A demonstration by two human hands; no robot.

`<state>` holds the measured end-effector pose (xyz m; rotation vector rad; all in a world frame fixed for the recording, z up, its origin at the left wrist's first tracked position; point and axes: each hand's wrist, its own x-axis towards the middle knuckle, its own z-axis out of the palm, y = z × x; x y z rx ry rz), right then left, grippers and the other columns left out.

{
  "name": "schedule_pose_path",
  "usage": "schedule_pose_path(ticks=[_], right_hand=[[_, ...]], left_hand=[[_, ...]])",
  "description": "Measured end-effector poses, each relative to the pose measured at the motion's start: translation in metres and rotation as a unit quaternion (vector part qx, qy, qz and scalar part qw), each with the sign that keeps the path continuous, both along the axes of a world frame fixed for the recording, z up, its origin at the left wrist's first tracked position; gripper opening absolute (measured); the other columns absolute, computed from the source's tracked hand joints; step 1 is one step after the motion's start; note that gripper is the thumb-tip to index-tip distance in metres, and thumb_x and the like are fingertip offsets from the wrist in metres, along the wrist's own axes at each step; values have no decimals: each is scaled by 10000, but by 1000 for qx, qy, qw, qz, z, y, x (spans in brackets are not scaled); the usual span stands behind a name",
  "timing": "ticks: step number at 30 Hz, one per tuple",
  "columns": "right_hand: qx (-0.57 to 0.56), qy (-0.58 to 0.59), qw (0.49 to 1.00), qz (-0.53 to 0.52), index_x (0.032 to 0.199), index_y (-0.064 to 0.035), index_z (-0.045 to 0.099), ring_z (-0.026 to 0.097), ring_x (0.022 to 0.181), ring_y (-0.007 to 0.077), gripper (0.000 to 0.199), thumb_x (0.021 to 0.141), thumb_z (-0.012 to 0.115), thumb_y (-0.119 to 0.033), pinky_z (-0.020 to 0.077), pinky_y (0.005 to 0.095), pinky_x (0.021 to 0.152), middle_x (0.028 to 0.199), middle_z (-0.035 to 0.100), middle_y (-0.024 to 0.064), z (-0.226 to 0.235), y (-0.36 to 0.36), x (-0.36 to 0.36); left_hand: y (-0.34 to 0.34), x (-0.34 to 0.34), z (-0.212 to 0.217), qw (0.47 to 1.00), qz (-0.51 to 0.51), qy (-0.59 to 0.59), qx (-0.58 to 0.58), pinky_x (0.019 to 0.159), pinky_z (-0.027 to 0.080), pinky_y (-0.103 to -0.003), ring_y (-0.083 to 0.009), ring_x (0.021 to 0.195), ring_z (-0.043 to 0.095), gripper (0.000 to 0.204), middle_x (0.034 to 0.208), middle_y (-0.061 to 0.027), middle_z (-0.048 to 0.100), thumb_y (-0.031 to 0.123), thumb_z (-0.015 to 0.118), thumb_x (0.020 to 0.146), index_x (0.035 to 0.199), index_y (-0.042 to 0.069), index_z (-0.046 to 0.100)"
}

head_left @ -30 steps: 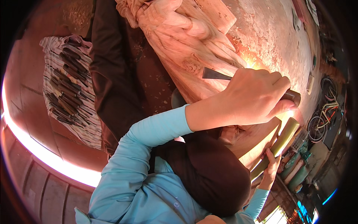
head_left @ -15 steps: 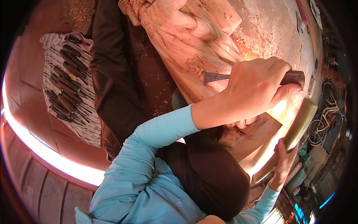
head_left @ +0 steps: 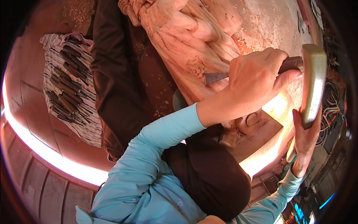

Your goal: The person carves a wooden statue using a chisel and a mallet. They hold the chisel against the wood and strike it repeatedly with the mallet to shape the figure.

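Note:
My left hand (head_left: 257, 72) is closed around a wood chisel (head_left: 216, 78). Its flared metal blade points left and its tip meets the carved wooden figure (head_left: 175, 44), just below a raised flower. The chisel's brown handle sticks out on the right of my fist. My right hand (head_left: 307, 136) grips a long, yellowish mallet (head_left: 314, 84), held upright. The mallet's face stands against the handle's butt end or very close to it; I cannot tell whether they touch. Part of the figure's base lies hidden behind my left forearm.
On the left, a striped cloth (head_left: 91, 130) carries several chisels (head_left: 69, 84) with dark handles. My brown-trousered leg (head_left: 115, 74) lies between the cloth and the figure. Wood shavings (head_left: 80, 11) litter the floor. A bicycle (head_left: 332, 110) stands at the far right.
My right hand has swung the mallet up and to the right, from below the chisel to the end of its handle. My left hand and the chisel have barely shifted.

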<state>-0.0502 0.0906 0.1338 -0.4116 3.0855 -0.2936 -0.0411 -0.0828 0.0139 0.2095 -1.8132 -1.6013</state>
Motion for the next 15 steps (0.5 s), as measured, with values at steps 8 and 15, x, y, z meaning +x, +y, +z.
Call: schedule_pose_path(ticks=[8,15], right_hand=[[-28,-28,999,-27,1308,20,388,547,846,131,605,791,685,-78,457,265,772,991,584,100,-7,-6,-2],[-62,-21,997,-43,1261,12,423,539,906,140,521,800,660,-47,443,275,806,1042,570,84,-7,-7,8]], left_hand=[[-1,-1,-1,1000,13,14,23,454,429,-305,-208,533,594,306,667,-54,618,340,693,771,825,49,615],[-9,19,9,996,-16,52,-77,428,392,-308,-174,493,530,312,600,-9,512,363,707,694,810,99,590]])
